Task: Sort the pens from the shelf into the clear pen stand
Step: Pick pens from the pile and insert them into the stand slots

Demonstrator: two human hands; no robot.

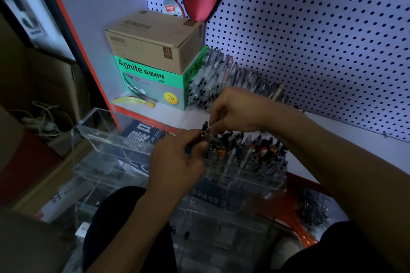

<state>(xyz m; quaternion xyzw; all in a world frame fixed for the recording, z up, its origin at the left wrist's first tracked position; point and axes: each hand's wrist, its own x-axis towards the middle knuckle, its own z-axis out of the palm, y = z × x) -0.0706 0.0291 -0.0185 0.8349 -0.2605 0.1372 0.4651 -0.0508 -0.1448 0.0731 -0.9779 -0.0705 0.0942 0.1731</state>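
The left hand point(177, 157) is nearest, its fingers curled round a small bunch of pens point(205, 133) held upright at the clear stand point(244, 175). The right hand point(235, 111) pinches the top of that bunch. More pens stand packed in the stand's right compartments. Behind, on the shelf point(332, 135), a pile of pens point(224, 77) leans against a green box point(150, 82).
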